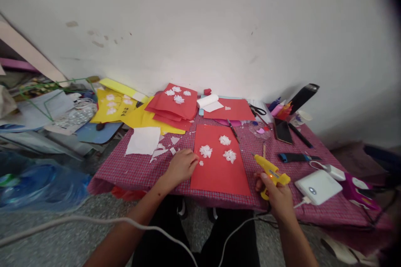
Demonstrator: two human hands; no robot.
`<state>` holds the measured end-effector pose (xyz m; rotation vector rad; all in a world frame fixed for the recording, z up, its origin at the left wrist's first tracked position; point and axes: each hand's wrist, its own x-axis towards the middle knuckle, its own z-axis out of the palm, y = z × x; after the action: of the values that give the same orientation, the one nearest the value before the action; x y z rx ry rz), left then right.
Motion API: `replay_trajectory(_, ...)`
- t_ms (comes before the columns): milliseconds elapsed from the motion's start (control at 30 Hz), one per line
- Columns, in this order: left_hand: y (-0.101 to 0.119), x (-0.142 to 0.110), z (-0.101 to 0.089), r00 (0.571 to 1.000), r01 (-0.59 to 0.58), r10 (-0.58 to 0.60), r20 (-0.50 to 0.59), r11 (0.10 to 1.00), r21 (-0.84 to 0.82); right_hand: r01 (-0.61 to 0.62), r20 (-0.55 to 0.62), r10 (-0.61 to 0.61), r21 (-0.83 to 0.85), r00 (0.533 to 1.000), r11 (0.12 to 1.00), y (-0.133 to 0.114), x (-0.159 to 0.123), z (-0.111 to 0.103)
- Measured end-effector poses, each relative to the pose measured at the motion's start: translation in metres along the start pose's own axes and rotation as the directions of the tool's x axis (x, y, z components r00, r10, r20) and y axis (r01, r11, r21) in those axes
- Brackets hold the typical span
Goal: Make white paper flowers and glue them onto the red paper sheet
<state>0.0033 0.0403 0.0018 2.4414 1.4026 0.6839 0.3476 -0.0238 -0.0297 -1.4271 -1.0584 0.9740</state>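
A red sheet of paper (216, 179) lies flat on the checked tablecloth, in front of my body. Three white paper flowers (229, 156) sit on its upper part, and a small white scrap (201, 163) lies near its left edge. My left hand (182, 167) rests at that edge with its fingers drawn together beside the scrap; whatever is between the fingertips is hidden. Wrapped round the handle of a yellow hot glue gun (271, 171) is my right hand (275, 194), right of the sheet. The gun's nozzle points up and left, and a small orange light glows on it.
Torn white paper (143, 141) and scraps lie left of the sheet. Behind stand red sheets with flowers (175, 110), a white roll (207, 101) and scissors (257, 109). To the right are a phone (283, 131), a utility knife (294, 157) and a white power bank (318, 187). Cables cross below.
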Motion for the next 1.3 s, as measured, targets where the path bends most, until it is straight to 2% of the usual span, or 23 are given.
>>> replay_trajectory(100, 0.008, 0.003, 0.007, 1.0, -0.001, 0.0, -0.01, 0.998, -0.055, 0.002, -0.03, -0.001, 0.01, 1.0, 1.0, 0.002, 0.0, -0.001)
replay_trajectory(267, 0.01, -0.009, 0.015, 0.997, 0.02, -0.026, -0.071, 0.996, -0.086, 0.03, -0.046, -0.031, -0.01, 0.998, 0.999, -0.001, -0.003, 0.001)
replay_trajectory(400, 0.013, -0.017, 0.01, 0.994, 0.041, -0.052, -0.097, 0.993, -0.107, 0.06, -0.011, -0.06, -0.034, 0.998, 0.998, -0.002, -0.004, 0.0)
replay_trajectory(500, 0.015, -0.026, 0.004, 0.996, 0.013, -0.022, -0.09, 0.994, -0.107, 0.064, -0.001, -0.064, -0.037, 0.998, 0.997, 0.0, -0.004, -0.001)
replay_trajectory(567, 0.009, -0.037, 0.0, 0.996, -0.004, -0.001, -0.094, 0.999, -0.053, 0.051, -0.01, -0.051, -0.024, 0.999, 0.998, 0.001, -0.005, 0.0)
replay_trajectory(733, -0.026, -0.061, -0.003, 0.982, 0.093, -0.062, -0.176, 0.981, 0.17, 0.015, -0.052, -0.016, -0.015, 0.999, 1.0, -0.003, -0.01, 0.006)
replay_trajectory(833, -0.04, -0.064, 0.0, 0.985, 0.106, -0.072, -0.159, 0.97, 0.218, -0.009, -0.065, 0.016, 0.103, 0.998, 0.995, -0.011, -0.007, 0.008)
replay_trajectory(933, -0.04, -0.064, 0.002, 0.987, 0.094, -0.057, -0.15, 0.963, 0.252, -0.068, -0.071, 0.086, 0.23, 0.994, 0.971, -0.024, 0.008, 0.003)
replay_trajectory(1000, -0.039, -0.064, 0.003, 0.986, 0.088, -0.045, -0.159, 0.958, 0.275, -0.092, -0.065, 0.109, 0.224, 0.992, 0.97, -0.034, 0.024, -0.003)
replay_trajectory(1133, -0.038, -0.066, 0.003, 0.982, 0.085, -0.03, -0.186, 0.951, 0.297, -0.171, 0.038, 0.167, 0.203, 0.985, 0.964, -0.051, 0.063, -0.01)
replay_trajectory(1300, -0.038, -0.066, 0.003, 0.983, 0.094, -0.043, -0.18, 0.955, 0.282, -0.257, 0.115, 0.235, 0.243, 0.965, 0.935, -0.06, 0.1, -0.003)
